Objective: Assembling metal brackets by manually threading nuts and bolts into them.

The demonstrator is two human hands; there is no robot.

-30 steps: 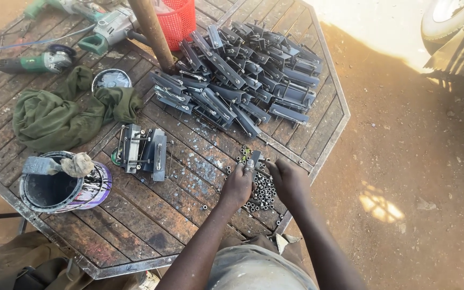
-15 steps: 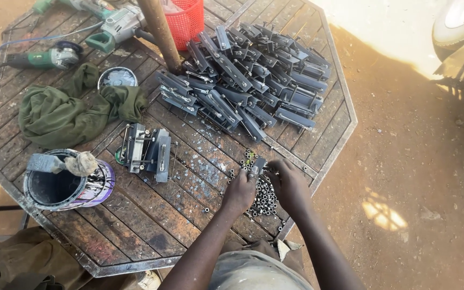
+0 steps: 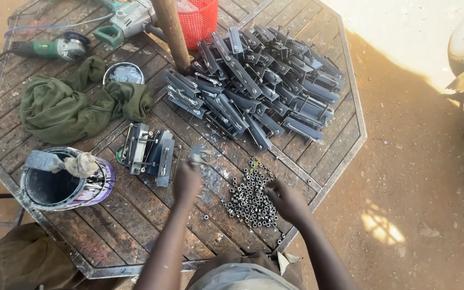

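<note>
Head view: left hand (image 3: 187, 180) pinches a small metal part (image 3: 195, 156) above the worktop (image 3: 135, 225). Right hand (image 3: 285, 201), fingers loosely curled, rests on the nuts (image 3: 249, 196) near the near-right edge, between both hands.

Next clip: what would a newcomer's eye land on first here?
First, the big heap of dark grey metal brackets at the far side of the octagonal wooden slatted table, beside a red plastic basket. Nearer, the right hand rests at a pile of small metal nuts, while the left hand holds a small metal piece. At left sit a crumpled green cloth and a paint tin.
</note>
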